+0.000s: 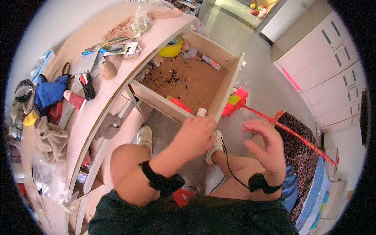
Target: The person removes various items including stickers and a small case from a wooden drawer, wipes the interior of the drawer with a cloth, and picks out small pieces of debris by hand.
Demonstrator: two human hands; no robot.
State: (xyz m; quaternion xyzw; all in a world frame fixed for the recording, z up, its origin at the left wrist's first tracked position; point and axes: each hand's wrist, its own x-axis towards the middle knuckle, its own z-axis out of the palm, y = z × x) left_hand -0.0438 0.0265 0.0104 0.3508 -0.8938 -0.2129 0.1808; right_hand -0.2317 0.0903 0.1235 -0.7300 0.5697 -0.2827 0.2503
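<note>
Two hands at a pulled-out drawer (188, 84), centre frame.
The left hand (195, 133) has its grip closed on a small white cylinder (201, 112) at the drawer's front edge; the right hand (265, 147) hovers spread, empty. The overhanging drawer could tip. Fingers hide most of the cylinder.

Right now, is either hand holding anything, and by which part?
The left hand grips the front corner of the open wooden drawer. The right hand hangs open in the air, holding nothing.

Bright daylight, soft shadows, strong fisheye bending.
</note>
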